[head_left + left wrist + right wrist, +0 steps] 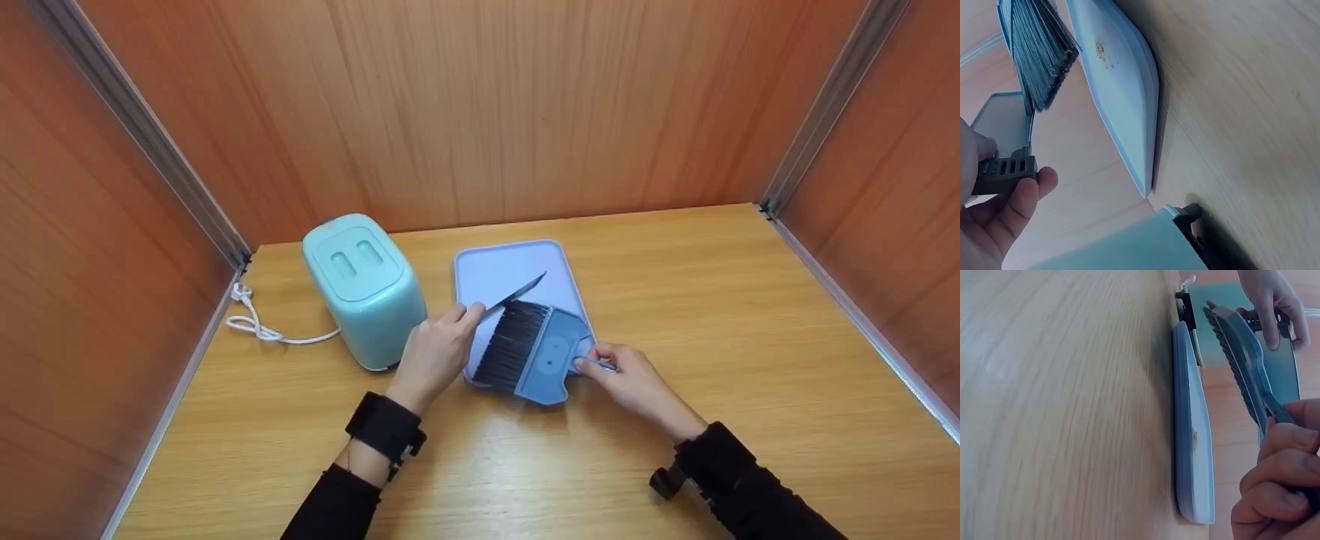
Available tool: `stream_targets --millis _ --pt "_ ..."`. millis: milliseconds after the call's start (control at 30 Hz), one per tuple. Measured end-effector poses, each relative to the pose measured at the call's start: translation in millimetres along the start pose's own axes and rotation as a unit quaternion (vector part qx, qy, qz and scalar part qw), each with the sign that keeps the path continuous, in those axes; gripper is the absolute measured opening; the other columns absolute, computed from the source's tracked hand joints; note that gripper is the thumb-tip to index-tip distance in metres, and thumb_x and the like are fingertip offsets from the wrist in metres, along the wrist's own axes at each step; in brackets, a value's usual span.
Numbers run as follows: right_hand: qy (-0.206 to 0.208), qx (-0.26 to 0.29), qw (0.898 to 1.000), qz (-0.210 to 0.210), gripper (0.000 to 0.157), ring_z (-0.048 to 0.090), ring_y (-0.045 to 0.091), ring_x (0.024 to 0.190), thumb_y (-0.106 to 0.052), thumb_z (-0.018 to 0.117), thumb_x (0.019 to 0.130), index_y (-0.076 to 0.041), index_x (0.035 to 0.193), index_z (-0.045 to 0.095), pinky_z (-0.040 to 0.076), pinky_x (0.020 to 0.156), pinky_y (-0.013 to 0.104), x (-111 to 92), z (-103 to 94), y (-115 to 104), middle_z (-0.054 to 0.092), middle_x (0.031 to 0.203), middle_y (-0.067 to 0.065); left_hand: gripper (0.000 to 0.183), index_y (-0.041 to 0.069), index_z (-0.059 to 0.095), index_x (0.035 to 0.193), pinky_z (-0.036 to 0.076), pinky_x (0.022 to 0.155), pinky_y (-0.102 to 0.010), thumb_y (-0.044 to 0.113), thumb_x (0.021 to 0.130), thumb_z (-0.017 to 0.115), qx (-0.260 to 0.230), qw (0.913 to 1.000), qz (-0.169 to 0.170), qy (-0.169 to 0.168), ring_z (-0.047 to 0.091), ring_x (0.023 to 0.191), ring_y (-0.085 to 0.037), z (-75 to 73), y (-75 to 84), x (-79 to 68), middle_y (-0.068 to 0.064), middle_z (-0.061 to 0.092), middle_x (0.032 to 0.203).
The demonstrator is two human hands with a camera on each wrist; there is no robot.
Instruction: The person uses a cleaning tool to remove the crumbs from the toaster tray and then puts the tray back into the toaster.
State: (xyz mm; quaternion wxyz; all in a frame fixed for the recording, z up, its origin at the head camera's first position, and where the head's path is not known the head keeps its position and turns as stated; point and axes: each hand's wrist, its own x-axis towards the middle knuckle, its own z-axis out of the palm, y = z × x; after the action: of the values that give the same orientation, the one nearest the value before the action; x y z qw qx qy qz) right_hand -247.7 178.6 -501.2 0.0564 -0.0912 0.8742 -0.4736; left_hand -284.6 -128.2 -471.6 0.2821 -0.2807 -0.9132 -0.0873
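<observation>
My left hand (442,349) pinches the black slotted end of a thin crumb tray (1005,121), which is tilted over a lavender tray (502,264). By its handle, my right hand (634,379) grips a blue cleaning brush (553,352) with black bristles pointing left. In the head view the bristles reach close to the crumb tray; whether they touch cannot be told. Both are held above the lavender tray. A small patch of brown crumbs (1102,52) lies on the lavender tray, seen in the right wrist view too.
A mint-green toaster (367,300) with a lidded top stands left of the lavender tray. Its white cord and plug (259,328) lie on the wooden table (720,300) at the far left. Wood-patterned panels (510,112) enclose the back and both sides.
</observation>
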Motion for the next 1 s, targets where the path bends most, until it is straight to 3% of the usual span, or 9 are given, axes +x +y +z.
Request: stream_targets --millis 233,433,700,867,1000 --pt "0.021 0.003 0.999 0.037 0.032 0.047 0.015 0.075 -0.031 0.064 0.107 -0.002 0.095 0.068 0.036 0.064 0.025 0.9 -12.2 5.7 0.049 0.079 -0.003 0.008 0.011 0.064 0.113 0.046 0.044 -0.029 0.006 0.107 0.061 0.020 0.9998 0.007 0.005 0.046 0.054 -0.015 0.3 -1.3 -0.6 -0.004 0.058 0.076" --pt "0.029 0.010 0.998 0.054 0.032 0.048 0.017 0.075 -0.032 0.063 0.108 -0.003 0.094 0.067 0.037 0.064 0.026 -3.9 -18.5 9.8 0.049 0.079 -0.002 0.014 0.012 0.065 0.114 0.044 0.044 -0.027 0.002 0.104 0.062 0.030 0.9996 0.002 0.001 0.043 0.053 -0.014 2.0 -2.8 -0.7 -0.004 0.058 0.077" --pt "0.011 0.001 1.000 0.025 0.029 0.047 0.016 0.074 -0.031 0.066 0.107 -0.010 0.089 0.063 0.036 0.065 0.025 -7.1 -10.1 5.0 0.047 0.077 -0.003 0.012 0.012 0.064 0.117 0.049 0.046 -0.028 0.006 0.107 0.062 0.017 0.9997 -0.014 -0.010 0.046 0.054 -0.014 2.5 -3.2 -1.3 -0.005 0.061 0.079" --pt "0.038 -0.002 0.999 0.014 0.025 0.045 0.013 0.071 -0.029 0.066 0.107 -0.009 0.091 0.063 0.034 0.064 0.024 -3.0 -5.2 0.8 0.045 0.076 -0.004 0.011 0.011 0.063 0.115 0.049 0.045 -0.031 0.005 0.106 0.062 0.006 0.9999 -0.008 0.010 0.048 0.053 -0.016 2.4 -2.3 -2.5 -0.005 0.059 0.078" --pt "0.054 0.000 0.998 0.031 0.024 0.045 0.014 0.073 -0.028 0.065 0.108 -0.008 0.095 0.065 0.035 0.065 0.025 -0.3 -5.4 4.1 0.048 0.078 -0.003 0.011 0.010 0.063 0.114 0.047 0.044 -0.033 0.004 0.105 0.063 0.006 0.9997 -0.003 0.021 0.047 0.053 -0.017 1.9 -2.3 -3.4 -0.005 0.058 0.076"
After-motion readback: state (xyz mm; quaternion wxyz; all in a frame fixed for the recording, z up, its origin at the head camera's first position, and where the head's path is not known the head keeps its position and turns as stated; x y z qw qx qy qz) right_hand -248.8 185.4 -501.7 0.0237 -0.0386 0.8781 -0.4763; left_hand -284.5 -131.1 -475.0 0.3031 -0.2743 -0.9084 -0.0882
